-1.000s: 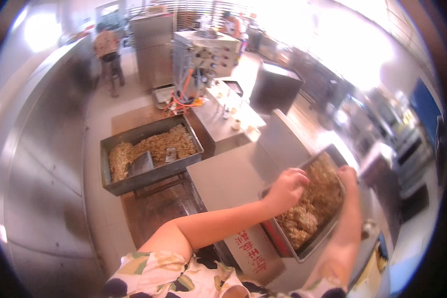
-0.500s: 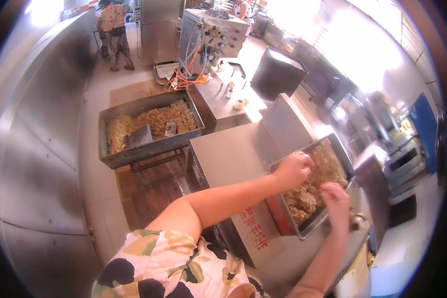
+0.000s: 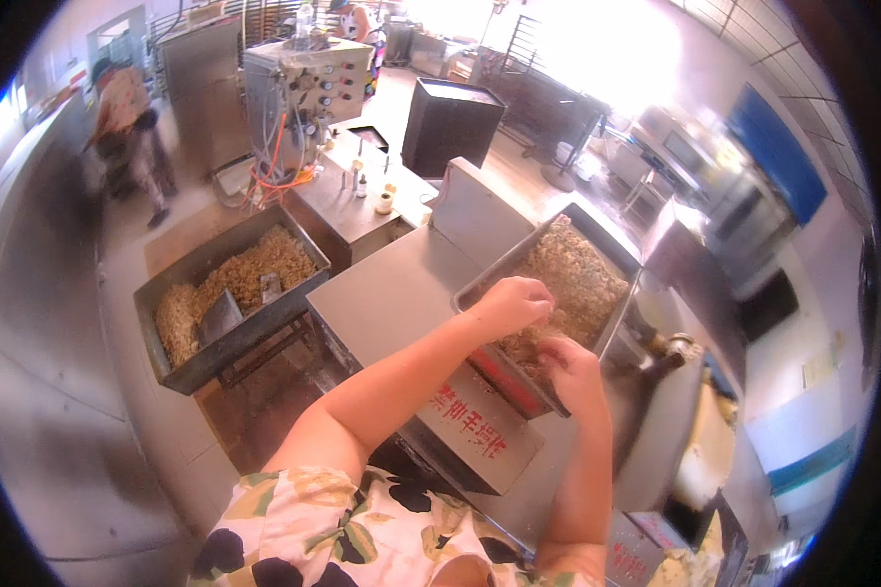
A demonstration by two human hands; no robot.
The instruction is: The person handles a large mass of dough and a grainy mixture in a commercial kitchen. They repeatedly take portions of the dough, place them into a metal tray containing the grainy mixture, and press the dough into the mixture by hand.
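Curling fingers, grip unclear, left hand point(image 3: 512, 303) and right hand point(image 3: 575, 372) overhang crumbly brown mix point(image 3: 579, 271) beside flat metal-grey tabletop point(image 3: 394, 286), boxy steel machine point(image 3: 299, 103) upper-left.

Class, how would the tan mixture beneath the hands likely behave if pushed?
The mixture would probably shift in clumps, since its surface looks loose and lumpy. A gentle push likely won't spill it, as the metal tray walls it in.

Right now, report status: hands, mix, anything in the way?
Left hand, right hand at tan mix, grips unclear. Mix in grey bin. Left wrist crosses bin's rim.
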